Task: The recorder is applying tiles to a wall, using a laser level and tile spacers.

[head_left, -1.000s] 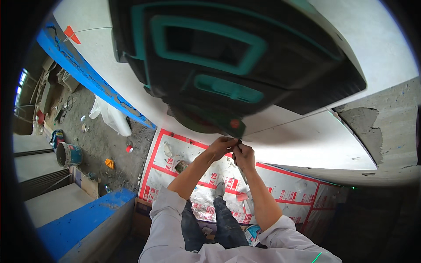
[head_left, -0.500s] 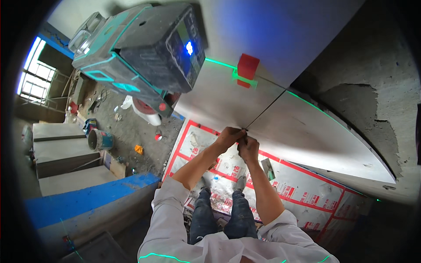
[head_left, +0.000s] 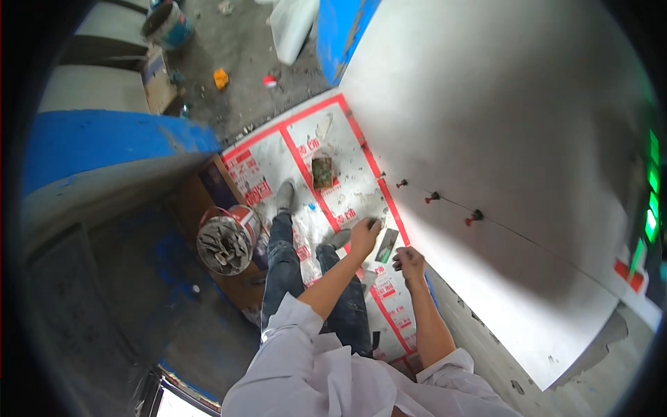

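Observation:
My left hand (head_left: 364, 238) is above the protective floor sheet with its fingers curled in. Dark patches show at its fingertips, and anything held there is too small to name. Close by on the right, my right hand (head_left: 411, 263) is also closed, its dark fingertips bent together near the panel's lower edge; I cannot make out what they hold. Red-and-black tile levelling clips (head_left: 474, 217) stand in a row along the seam of the large white wall panels (head_left: 486, 125). Between my hands, on the floor, lies a flat trowel (head_left: 386, 246) with a green part.
A bucket (head_left: 226, 243) full of grey pieces stands left of my legs, beside a cardboard box (head_left: 212, 184). An open small box (head_left: 322, 173) lies on the red-and-white floor sheet (head_left: 278, 149). A blue-topped ledge (head_left: 118, 142) runs at left. A red block (head_left: 631, 275) sits at far right, near green laser light.
The view has swung right and down, so the laser level has left the picture. My hands have come away from the panel seam and moved apart. Several levelling clips now show along the seam.

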`<act>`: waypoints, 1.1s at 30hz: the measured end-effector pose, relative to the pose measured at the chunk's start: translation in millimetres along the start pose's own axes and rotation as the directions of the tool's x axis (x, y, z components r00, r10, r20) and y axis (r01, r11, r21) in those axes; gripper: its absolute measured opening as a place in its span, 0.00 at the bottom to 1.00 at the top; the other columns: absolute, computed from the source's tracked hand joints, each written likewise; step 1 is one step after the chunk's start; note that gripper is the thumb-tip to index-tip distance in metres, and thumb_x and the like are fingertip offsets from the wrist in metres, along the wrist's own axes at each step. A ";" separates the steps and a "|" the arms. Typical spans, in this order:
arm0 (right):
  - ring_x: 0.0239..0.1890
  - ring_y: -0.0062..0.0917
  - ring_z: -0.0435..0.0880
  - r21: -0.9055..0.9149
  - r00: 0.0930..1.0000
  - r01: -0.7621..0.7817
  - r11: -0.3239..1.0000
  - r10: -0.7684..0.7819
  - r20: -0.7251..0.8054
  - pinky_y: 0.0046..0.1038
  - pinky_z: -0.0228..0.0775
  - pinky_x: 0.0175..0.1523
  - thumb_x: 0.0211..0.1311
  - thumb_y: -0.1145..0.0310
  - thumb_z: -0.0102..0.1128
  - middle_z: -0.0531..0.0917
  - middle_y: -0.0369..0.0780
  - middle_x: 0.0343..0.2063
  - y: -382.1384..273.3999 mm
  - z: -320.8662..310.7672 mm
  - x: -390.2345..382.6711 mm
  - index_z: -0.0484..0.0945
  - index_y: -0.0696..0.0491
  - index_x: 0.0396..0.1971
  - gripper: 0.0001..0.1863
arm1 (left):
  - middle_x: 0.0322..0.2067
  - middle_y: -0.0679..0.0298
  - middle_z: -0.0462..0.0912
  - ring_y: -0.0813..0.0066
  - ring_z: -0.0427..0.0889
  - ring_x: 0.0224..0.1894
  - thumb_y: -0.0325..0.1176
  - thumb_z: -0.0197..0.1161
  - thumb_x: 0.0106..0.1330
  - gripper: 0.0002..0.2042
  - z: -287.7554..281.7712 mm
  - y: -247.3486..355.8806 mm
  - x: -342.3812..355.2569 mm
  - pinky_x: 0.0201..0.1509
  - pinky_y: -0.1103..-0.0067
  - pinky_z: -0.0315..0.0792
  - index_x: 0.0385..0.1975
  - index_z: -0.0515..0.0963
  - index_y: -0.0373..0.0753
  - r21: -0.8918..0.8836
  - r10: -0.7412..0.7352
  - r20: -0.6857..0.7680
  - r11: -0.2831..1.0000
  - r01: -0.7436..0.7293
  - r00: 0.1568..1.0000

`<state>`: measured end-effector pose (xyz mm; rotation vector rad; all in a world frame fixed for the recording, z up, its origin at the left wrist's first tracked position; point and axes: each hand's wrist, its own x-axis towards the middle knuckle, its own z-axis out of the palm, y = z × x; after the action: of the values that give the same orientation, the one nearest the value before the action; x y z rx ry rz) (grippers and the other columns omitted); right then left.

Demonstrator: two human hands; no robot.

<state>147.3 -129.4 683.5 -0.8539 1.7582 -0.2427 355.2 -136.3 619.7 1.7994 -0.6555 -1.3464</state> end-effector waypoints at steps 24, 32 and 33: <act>0.43 0.55 0.86 -0.755 0.749 0.385 0.531 -0.658 -0.081 0.51 0.79 0.49 0.66 0.67 0.72 0.85 0.53 0.39 68.5 350.0 565.3 0.77 0.57 0.42 0.13 | 0.44 0.61 0.92 0.78 0.88 0.49 0.33 0.66 0.81 0.11 -152.2 -260.7 155.6 0.54 0.78 0.79 0.50 0.85 0.31 -0.398 -0.454 0.035 0.810 0.430 0.890; 0.32 0.27 0.93 -0.072 0.998 0.005 0.997 0.000 0.069 0.29 0.85 0.36 0.68 0.63 0.80 0.92 0.48 0.31 -63.1 219.0 13.1 0.80 0.64 0.40 0.20 | 0.50 0.52 0.92 0.65 0.92 0.46 0.35 0.72 0.75 0.20 -174.5 -78.5 12.4 0.49 0.71 0.84 0.61 0.83 0.33 -0.070 -0.128 0.234 0.987 0.148 0.964; 0.32 0.27 0.93 -0.055 0.998 0.059 0.997 -0.059 0.007 0.29 0.85 0.36 0.68 0.63 0.80 0.92 0.48 0.31 -97.0 192.1 -14.6 0.80 0.64 0.40 0.20 | 0.49 0.53 0.92 0.64 0.93 0.47 0.35 0.73 0.75 0.17 -172.1 -34.1 4.9 0.50 0.71 0.84 0.58 0.86 0.34 -0.063 -0.018 0.382 0.997 0.045 0.924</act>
<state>362.6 -142.2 677.4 -0.9464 1.7432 -0.2313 518.6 -73.0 612.1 1.5068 -0.7743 -1.7424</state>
